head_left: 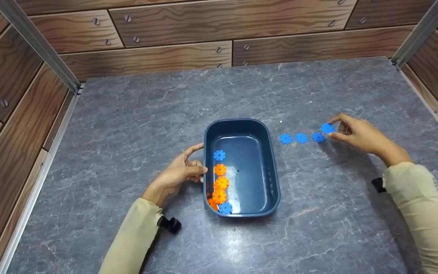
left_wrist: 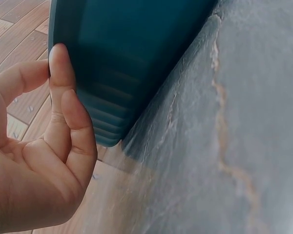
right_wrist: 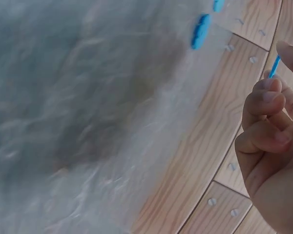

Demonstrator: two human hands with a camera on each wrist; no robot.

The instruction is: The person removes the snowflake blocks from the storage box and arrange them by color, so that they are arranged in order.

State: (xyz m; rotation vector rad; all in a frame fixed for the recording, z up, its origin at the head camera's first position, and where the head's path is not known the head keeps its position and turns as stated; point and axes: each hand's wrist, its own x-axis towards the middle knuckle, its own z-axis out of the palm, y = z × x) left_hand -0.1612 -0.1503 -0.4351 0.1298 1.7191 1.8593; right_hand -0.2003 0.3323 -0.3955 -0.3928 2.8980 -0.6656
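Note:
In the head view a dark blue plastic bin (head_left: 247,214) stands on the table, holding several orange notched discs (head_left: 220,169) and two blue notched discs (head_left: 219,155) along its left side. My left hand (head_left: 179,170) grips the bin's left rim between thumb and fingers, seen closely in the left wrist view against the bin's outer wall (left_wrist: 132,53). To the right of the bin, my right hand (head_left: 359,133) pinches a blue notched disc (head_left: 327,128) between thumb and fingertip. That disc shows edge-on in the right wrist view (right_wrist: 274,67). Below it lies the rightmost table disc (head_left: 318,137).
Two more blue discs (head_left: 286,139) continue the row on the table between the bin and my right hand. Grey marbled tabletop (head_left: 146,110) surrounds the bin. Wood-patterned panels (head_left: 177,30) and metal posts (head_left: 40,45) border the table at the back and sides.

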